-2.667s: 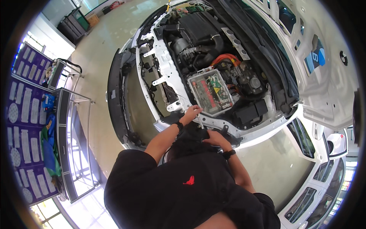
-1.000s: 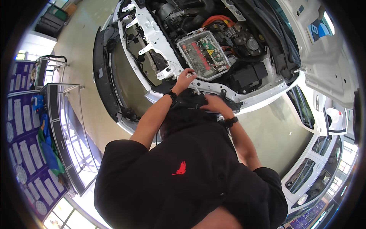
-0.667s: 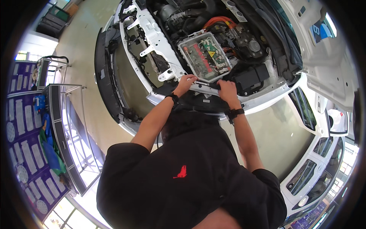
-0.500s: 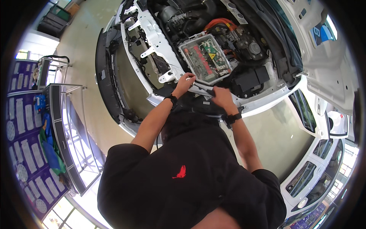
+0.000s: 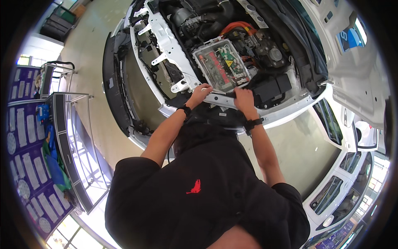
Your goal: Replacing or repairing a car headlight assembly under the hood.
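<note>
The right hand (image 5: 244,99) curls round the dark handle of a slim metal tool (image 5: 219,92); the left hand (image 5: 199,94) closes on its left end. The tool lies along the white front frame (image 5: 172,54), just near of a clear-lidded box (image 5: 207,44). Pale floor (image 5: 93,62) spreads left, toward purple boards (image 5: 27,124); another white car (image 5: 331,203) stands near right.

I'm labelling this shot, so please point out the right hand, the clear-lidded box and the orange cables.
Right hand (image 5: 244,100): head view, on the back of the hand.
Clear-lidded box (image 5: 222,65): head view, middle of the lid.
Orange cables (image 5: 237,25): head view, on their arched stretch.
</note>
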`<act>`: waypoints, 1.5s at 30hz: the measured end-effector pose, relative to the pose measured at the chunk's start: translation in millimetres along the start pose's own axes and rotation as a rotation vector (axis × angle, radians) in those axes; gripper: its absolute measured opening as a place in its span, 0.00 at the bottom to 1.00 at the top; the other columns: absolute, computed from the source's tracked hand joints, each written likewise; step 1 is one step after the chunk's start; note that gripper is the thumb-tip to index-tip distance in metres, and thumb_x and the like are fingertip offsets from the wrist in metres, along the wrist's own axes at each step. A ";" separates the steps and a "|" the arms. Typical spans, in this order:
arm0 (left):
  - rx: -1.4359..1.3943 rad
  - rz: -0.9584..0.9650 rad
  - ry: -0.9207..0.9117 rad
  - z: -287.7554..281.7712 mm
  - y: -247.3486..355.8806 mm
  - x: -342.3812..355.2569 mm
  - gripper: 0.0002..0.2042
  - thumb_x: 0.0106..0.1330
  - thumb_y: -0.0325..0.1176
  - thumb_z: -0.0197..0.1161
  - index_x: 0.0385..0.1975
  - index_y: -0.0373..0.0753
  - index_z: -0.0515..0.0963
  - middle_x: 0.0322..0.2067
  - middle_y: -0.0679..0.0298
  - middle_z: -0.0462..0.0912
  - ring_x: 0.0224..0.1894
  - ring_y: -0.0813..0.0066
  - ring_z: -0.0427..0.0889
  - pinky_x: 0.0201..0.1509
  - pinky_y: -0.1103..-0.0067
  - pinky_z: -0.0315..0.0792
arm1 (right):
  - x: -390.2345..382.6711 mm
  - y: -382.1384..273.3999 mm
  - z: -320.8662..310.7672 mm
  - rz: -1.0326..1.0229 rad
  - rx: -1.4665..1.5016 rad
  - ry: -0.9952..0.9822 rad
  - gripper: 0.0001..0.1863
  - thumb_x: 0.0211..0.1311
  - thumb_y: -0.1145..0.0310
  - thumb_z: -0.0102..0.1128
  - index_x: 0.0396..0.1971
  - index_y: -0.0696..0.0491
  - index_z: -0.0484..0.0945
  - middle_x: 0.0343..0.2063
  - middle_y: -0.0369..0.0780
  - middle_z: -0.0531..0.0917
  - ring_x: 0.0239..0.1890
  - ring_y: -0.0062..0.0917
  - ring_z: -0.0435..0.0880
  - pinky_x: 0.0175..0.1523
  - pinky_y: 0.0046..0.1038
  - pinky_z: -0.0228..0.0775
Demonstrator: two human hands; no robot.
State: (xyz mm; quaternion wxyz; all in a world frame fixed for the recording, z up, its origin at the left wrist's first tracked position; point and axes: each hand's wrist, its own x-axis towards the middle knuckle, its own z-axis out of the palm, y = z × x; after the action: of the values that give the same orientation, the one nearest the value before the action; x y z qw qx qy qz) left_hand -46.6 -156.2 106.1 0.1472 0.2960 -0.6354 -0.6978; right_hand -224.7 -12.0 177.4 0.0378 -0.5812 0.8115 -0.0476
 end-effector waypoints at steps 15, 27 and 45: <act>-0.111 -0.130 -0.058 -6.5 -3.7 -3.1 0.11 0.60 0.38 0.54 0.30 0.36 0.76 0.25 0.71 0.75 0.29 0.86 0.70 0.33 0.84 0.64 | -3.4 -9.8 -8.3 0.023 -0.057 0.066 0.19 0.40 0.60 0.61 0.34 0.53 0.72 0.35 0.46 0.78 0.40 0.31 0.77 0.45 0.40 0.63; -0.089 0.032 0.094 -2.1 -7.5 -1.2 0.12 0.60 0.38 0.54 0.30 0.33 0.75 0.23 0.65 0.76 0.30 0.79 0.73 0.37 0.81 0.67 | -18.8 -44.8 -15.3 -0.018 0.269 -0.613 0.22 0.40 0.57 0.62 0.34 0.54 0.73 0.37 0.45 0.78 0.43 0.39 0.75 0.45 0.36 0.66; 0.083 0.118 -0.002 1.4 4.8 -9.1 0.12 0.60 0.37 0.53 0.28 0.31 0.75 0.24 0.62 0.78 0.32 0.76 0.74 0.39 0.79 0.67 | -14.4 -25.4 -1.9 -0.067 0.107 -0.513 0.19 0.42 0.60 0.61 0.35 0.54 0.74 0.33 0.44 0.79 0.42 0.39 0.75 0.45 0.35 0.65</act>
State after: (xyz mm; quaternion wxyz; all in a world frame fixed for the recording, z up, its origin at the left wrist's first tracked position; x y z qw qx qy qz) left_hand -41.2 -150.5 112.8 0.1751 0.2632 -0.6803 -0.6612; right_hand -196.5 -6.4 182.4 0.2713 -0.5979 0.7521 0.0573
